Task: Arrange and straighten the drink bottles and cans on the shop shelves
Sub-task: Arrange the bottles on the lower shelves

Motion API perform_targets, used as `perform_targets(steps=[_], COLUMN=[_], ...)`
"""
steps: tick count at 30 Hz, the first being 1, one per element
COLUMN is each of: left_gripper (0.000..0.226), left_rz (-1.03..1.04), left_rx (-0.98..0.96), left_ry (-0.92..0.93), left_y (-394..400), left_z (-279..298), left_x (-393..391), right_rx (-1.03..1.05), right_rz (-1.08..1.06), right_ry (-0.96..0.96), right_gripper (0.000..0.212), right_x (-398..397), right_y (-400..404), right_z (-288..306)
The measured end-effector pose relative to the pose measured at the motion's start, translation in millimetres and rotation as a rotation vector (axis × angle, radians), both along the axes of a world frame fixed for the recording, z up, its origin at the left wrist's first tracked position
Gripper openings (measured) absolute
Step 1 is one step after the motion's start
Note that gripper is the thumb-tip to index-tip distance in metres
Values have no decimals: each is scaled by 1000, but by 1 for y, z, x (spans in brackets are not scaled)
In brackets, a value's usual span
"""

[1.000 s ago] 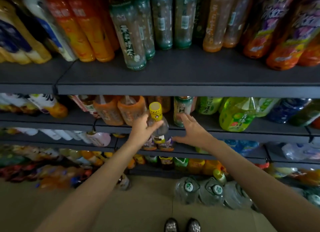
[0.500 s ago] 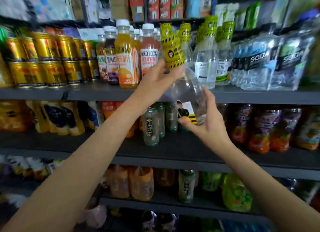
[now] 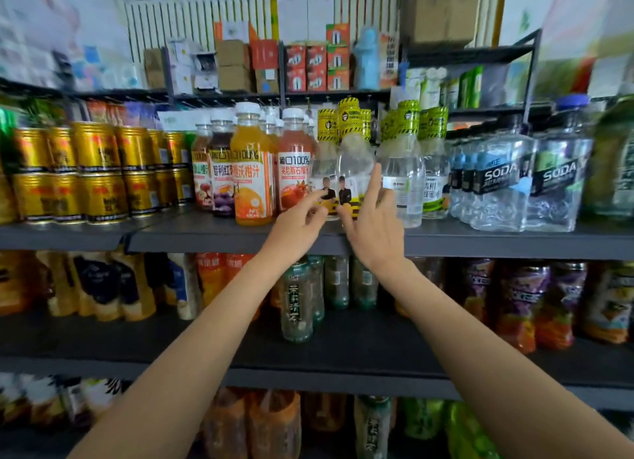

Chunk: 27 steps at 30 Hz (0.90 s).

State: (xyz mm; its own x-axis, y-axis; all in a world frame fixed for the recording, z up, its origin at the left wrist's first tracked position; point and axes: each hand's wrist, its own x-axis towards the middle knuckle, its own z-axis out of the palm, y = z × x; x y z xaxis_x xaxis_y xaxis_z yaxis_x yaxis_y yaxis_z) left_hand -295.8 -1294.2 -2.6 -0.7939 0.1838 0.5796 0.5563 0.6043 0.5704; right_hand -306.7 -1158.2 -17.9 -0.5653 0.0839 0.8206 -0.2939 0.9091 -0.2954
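Dark grey shop shelves (image 3: 212, 234) fill your view, with boxes stacked on the top tier against a pale wall. On the shelf at hand height, gold cans (image 3: 96, 174) stand two high at the left. Beside them come juice bottles (image 3: 254, 170) with white caps, then clear bottles with yellow-and-black caps, then shrink-wrapped packs of soda water (image 3: 521, 184) at the right.

Your two hands meet at the front clear bottle (image 3: 355, 170). It stands upright near the shelf's front edge, just right of the red juice bottle (image 3: 295, 163), with another of its kind close behind on the left.

Your left hand (image 3: 302, 222) reaches to the bottle's lower label, thumb and forefinger extended toward it and the other fingers loosely curled. Whether the tips pinch the label or only touch it, you cannot tell from here.

Your right hand (image 3: 374, 218) lies against the bottle's right side. Its fingers are straight and slightly spread, the forefinger pointing up along the bottle's wall and the thumb low at the label.

On the shelf below, green tea bottles (image 3: 296, 301) stand behind your forearms, and purple-labelled bottles (image 3: 521, 297) sit further right.
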Motion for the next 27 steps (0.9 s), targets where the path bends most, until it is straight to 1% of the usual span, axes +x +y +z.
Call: perform_targets(steps=[2, 5, 8, 9, 11, 13, 14, 18, 20, 22, 23, 25, 27], left_gripper=[43, 45, 50, 50, 49, 49, 50, 53, 54, 52, 50, 41, 37], left_rz=[-66, -104, -66, -41, 16, 90, 122, 150, 164, 207, 234, 256, 224], left_rx=[-53, -57, -131, -160, -230, -290, -313, -372, -384, -405, -394, -278, -153], left_ry=[15, 40, 58, 67, 70, 49, 44, 71, 78, 128, 190, 361, 502], left_y=[5, 9, 9, 9, 12, 15, 16, 15, 15, 17, 19, 19, 17], left_z=[0, 0, -3, -4, -5, -3, -2, -5, -5, -7, -10, -24, -51], left_x=[-2, -9, -20, -24, -30, -35, -36, -41, -39, -35, -32, -23, -9], right_rx=[15, 16, -12, -17, -33, -8, 4, 41, 30, -31, -69, -120, -148], right_rz=[-71, -156, -134, -133, -145, -152, -157, -162, -98, 81, 180, 288, 300], right_ry=[12, 99, 159, 157, 84, -16, -27, -38, -53, 24, 83, 206, 285], right_gripper=[79, 74, 65, 63, 57, 39, 34, 38, 42, 40, 37, 33, 29], right_x=[-3, -5, -8, -7, -5, -6, -6, 0, 2, 6, 10, 23, 40], right_y=[-5, -6, 0, 2, 4, 6, 7, 11, 13, 19, 23, 38, 59], right_z=[-3, -8, -10, -8, -2, 2, 2, 0, -1, -3, -7, -20, -44])
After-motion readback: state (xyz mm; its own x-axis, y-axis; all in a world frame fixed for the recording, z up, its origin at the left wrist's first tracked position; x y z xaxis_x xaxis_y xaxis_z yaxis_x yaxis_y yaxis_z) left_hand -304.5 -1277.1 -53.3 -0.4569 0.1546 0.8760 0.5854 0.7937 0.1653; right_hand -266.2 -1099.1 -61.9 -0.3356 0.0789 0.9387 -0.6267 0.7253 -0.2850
